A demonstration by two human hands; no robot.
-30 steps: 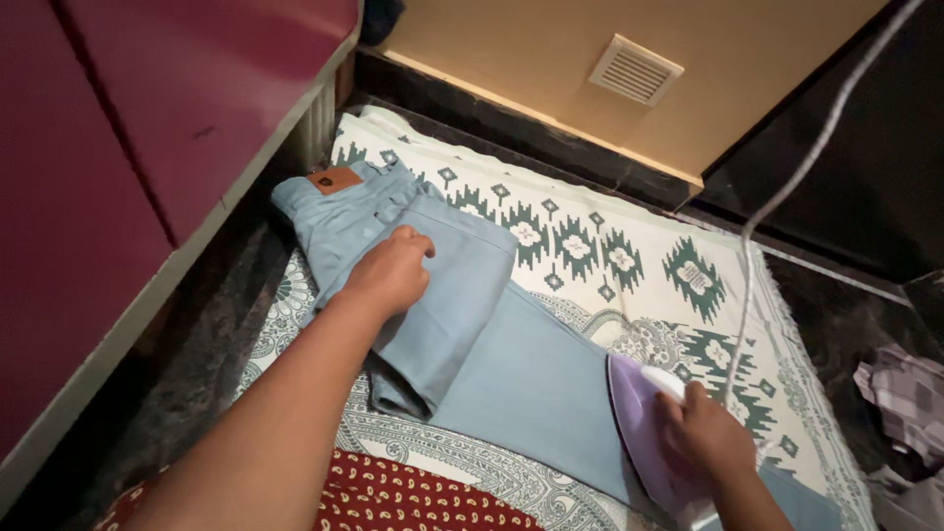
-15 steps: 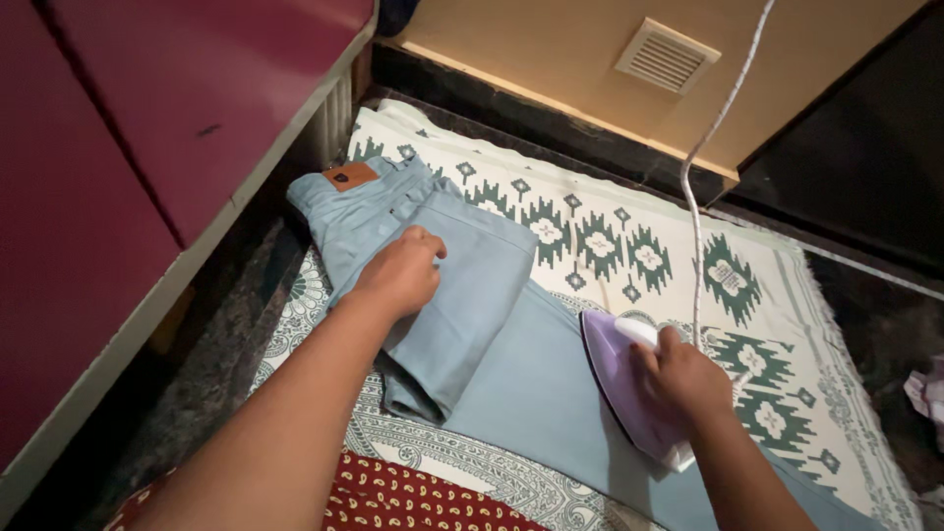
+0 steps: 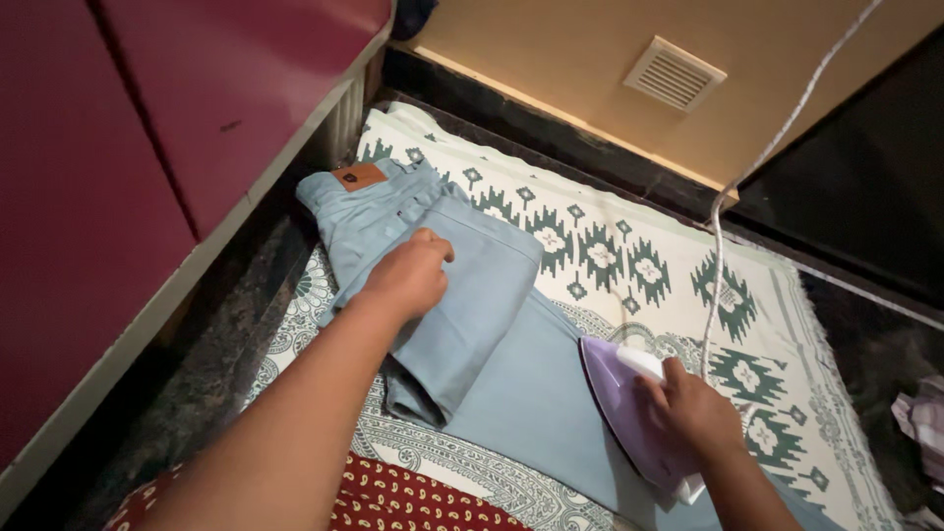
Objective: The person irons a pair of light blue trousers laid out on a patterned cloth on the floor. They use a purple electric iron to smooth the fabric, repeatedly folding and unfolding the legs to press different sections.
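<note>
Light blue jeans lie partly folded on a white cloth with green patterns. My left hand presses flat on the folded upper part, fingers curled, just below the brown waist patch. My right hand grips the handle of a lilac and white iron, which rests on the straight trouser leg at the lower right. The iron's white cord rises from it toward the upper right.
A maroon cabinet stands along the left. A tan wall panel with a vent grille runs behind the cloth. Dark stone floor surrounds it. Checked fabric lies at the right edge, red patterned cloth at the bottom.
The iron slid up the trouser leg toward the fold, then back a little to the right. The cord swung about. My left hand stayed pressed on the folded jeans.
</note>
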